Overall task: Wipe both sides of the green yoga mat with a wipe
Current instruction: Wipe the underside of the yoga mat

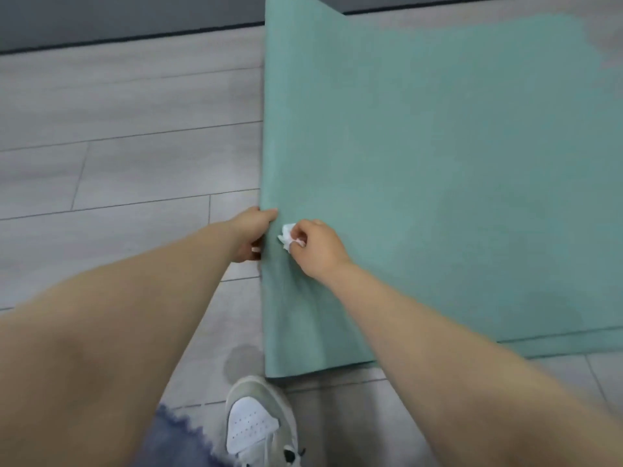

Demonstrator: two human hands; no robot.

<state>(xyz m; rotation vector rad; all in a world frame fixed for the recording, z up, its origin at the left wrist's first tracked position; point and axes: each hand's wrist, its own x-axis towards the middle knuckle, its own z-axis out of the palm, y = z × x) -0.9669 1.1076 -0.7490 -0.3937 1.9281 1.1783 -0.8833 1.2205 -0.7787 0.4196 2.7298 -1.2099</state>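
Observation:
The green yoga mat (438, 156) lies on the floor and fills the right half of the view, its left end raised up off the floor. My left hand (251, 235) grips that raised left edge, thumb on top and fingers behind it. Just to its right, my right hand (317, 249) pinches a small crumpled white wipe (287, 238) against the mat's surface close to the edge.
Grey wood-plank floor (118, 129) spreads to the left. A dark mat or rug (118, 18) runs along the top. My white and grey shoe (256, 423) stands by the mat's near corner, next to a damp spot (242, 360).

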